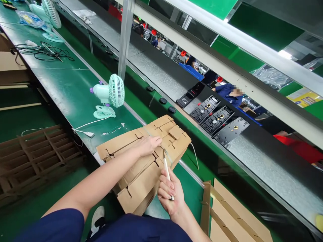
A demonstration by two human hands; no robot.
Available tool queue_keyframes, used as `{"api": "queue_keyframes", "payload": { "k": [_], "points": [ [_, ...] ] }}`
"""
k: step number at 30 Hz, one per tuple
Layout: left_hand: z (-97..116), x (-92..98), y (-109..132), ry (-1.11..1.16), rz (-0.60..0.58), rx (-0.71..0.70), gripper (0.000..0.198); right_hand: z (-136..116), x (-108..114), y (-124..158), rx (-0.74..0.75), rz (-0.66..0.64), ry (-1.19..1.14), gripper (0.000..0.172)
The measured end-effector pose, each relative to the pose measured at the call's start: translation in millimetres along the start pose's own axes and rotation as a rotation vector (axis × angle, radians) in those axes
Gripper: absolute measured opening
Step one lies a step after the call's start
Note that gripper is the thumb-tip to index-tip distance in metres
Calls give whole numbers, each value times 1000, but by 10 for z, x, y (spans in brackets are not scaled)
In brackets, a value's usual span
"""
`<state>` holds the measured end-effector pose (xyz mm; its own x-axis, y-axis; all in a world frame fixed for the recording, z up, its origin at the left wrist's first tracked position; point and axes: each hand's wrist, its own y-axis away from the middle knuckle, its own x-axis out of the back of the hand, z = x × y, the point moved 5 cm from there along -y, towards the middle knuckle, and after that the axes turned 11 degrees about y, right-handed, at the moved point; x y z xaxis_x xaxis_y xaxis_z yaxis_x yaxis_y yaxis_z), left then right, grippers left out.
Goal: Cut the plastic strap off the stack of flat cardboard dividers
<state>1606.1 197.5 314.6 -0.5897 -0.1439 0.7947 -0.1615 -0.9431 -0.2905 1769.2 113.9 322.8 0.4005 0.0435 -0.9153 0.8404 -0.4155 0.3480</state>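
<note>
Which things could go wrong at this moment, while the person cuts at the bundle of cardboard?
1. The left hand presses the cardboard bundle close to the knife; a slip may cut it.
2. The bundle overhangs the table edge and might tip.
3. The strap could snap back once cut.

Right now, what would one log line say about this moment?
left hand: pressing on bundle of slotted brown cardboard pieces | right hand: gripping white-handled cutter, tip at bundle's strap | nearby: mint clip fan
</note>
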Motion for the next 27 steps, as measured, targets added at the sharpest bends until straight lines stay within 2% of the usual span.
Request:
{"api": "queue_keyframes", "payload": {
  "k": [4,11,16,19,22,25,27],
  "points": [
    [-2,-15,-7,-10,4,10,26,56,-6,-14,1,-25,-26,20],
    [-20,-38,-4,-36,1,14,24,125,0,-49,40,7,-79,25],
    [2,-33,11,-45,8,15,22,166,35,6,-12,-14,-84,24],
    [31,-10,25,-46,23,18,24,106,57,-67,14,-3,-52,26],
    [10,19,35,-38,41,33,27,-2,33,-228,47,65,-27,23],
    [-22,23,53,8,53,25,27,-57,-14,-334,87,122,-95,39],
    [4,8,77,72,57,-10,24,-17,-34,-324,95,100,-134,48]
  ]
}}
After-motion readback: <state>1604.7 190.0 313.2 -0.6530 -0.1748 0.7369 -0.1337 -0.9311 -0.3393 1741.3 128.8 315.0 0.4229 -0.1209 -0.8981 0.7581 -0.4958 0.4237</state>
